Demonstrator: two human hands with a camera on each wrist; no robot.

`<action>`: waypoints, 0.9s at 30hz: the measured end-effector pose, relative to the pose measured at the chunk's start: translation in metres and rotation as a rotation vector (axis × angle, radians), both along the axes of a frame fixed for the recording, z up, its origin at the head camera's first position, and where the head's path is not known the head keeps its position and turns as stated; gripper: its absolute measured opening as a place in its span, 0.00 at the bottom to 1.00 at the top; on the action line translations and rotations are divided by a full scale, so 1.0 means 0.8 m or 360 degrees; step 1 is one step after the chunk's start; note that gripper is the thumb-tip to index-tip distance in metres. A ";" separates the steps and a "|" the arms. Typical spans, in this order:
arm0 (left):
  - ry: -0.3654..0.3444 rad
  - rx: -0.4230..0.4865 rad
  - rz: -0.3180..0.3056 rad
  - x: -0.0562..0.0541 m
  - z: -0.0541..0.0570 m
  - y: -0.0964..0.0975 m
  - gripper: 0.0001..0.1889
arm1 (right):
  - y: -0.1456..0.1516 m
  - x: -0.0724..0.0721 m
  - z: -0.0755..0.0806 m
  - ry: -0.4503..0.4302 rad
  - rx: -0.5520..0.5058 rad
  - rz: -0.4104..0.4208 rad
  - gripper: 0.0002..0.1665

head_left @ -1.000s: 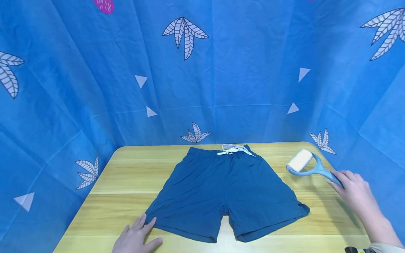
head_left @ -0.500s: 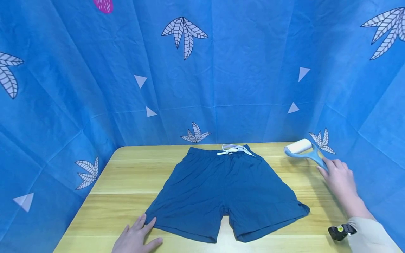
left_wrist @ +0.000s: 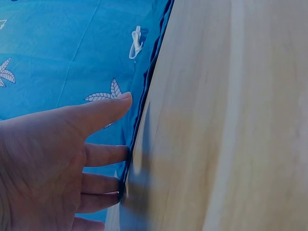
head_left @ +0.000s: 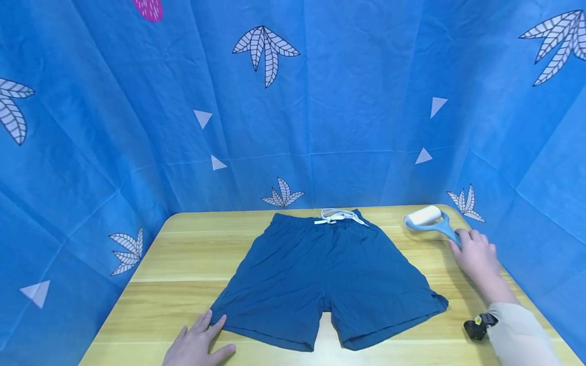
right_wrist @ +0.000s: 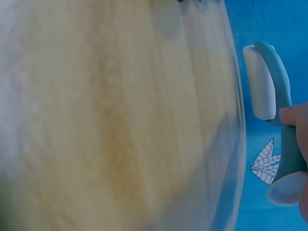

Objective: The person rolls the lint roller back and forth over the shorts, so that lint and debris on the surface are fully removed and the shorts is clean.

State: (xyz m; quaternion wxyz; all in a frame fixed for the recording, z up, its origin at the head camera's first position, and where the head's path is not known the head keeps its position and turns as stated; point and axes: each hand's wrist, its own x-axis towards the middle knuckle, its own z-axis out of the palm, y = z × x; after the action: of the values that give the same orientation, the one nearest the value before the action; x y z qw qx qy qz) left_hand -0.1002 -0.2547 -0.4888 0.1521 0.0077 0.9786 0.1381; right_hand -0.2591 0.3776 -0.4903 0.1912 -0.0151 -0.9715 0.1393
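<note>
Dark blue shorts (head_left: 320,269) lie spread flat on the wooden table, waistband at the back with a white drawstring (head_left: 336,217) tied in a bow. My left hand (head_left: 194,341) rests with spread, straight fingers at the lower left leg hem; in the left wrist view its fingertips sit right at the fabric's edge. My right hand (head_left: 476,254) grips the handle of a lint roller (head_left: 425,216) with a light blue frame and white roll. The roller is near the table's back right corner, right of the shorts. In the right wrist view, thumb and fingers wrap its handle (right_wrist: 292,149).
Bare wood of the table (head_left: 183,264) shows left of the shorts and between them and my right arm. A blue patterned curtain (head_left: 357,127) surrounds the back and sides. A small black device (head_left: 478,325) is at the right sleeve's cuff.
My right hand has moved left and toward the back with the lint roller, and more of the sleeve has come into view. The left hand and shorts have stayed put.
</note>
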 end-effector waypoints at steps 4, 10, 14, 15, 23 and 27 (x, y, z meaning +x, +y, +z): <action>-0.0014 -0.0001 0.0003 -0.001 0.000 0.000 0.45 | 0.000 -0.004 -0.006 -0.0032 0.0003 0.0003 0.26; -0.0007 0.0009 -0.0014 0.000 -0.001 -0.002 0.45 | -0.001 -0.007 -0.015 -0.0050 -0.0009 -0.0011 0.24; -0.0007 0.0018 -0.0016 -0.001 -0.001 -0.002 0.46 | -0.002 -0.008 -0.016 -0.0066 -0.0025 -0.0023 0.24; -0.0006 0.0019 -0.0016 -0.001 -0.001 -0.002 0.46 | -0.003 -0.008 -0.016 -0.0071 -0.0032 -0.0024 0.24; 0.0004 0.0019 -0.0020 -0.001 -0.002 -0.003 0.46 | -0.003 -0.008 -0.011 -0.0207 -0.0099 0.0005 0.26; -0.0004 -0.0003 -0.0037 -0.002 0.000 -0.003 0.46 | -0.003 -0.009 -0.012 -0.0246 -0.0106 -0.0004 0.27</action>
State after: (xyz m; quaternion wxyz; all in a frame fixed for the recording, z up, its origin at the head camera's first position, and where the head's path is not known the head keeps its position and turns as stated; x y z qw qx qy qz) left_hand -0.1021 -0.2570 -0.4887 0.1549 0.0189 0.9784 0.1353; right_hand -0.2661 0.3753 -0.5000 0.1152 -0.0334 -0.9782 0.1696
